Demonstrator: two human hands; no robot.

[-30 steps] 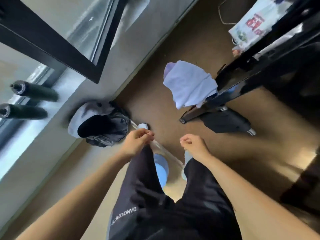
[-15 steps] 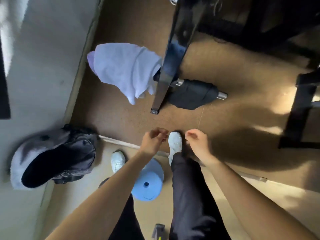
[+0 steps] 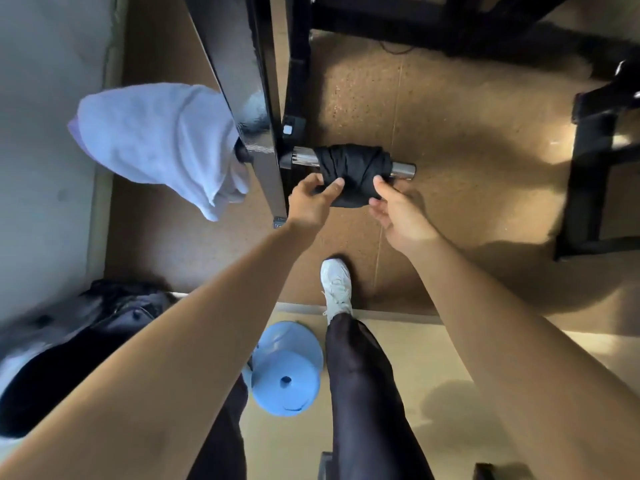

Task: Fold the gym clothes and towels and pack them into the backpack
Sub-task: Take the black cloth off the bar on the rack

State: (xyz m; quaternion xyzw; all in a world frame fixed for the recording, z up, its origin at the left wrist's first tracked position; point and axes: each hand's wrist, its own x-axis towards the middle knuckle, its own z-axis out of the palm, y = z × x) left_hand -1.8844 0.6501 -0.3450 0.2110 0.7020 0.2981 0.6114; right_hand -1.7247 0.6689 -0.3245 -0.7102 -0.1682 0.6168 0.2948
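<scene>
Evidently early: the black garment (image 3: 353, 168) hung wrapped on the bar (image 3: 403, 169), the left hand (image 3: 311, 202) gripping its lower edge, the right hand (image 3: 398, 213) half open, thumb touching it. The towel (image 3: 156, 140) hung unfolded; the backpack (image 3: 114, 317) lay well apart on the floor.

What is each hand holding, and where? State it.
Left hand pinches the black garment, draped over the chrome bar, at its lower left edge. Right hand touches the lower right edge; grip unclear.

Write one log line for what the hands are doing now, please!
black garment: bunched on chrome bar | left hand: grips garment | right hand: thumb touches garment | towel: draped over bench
</scene>
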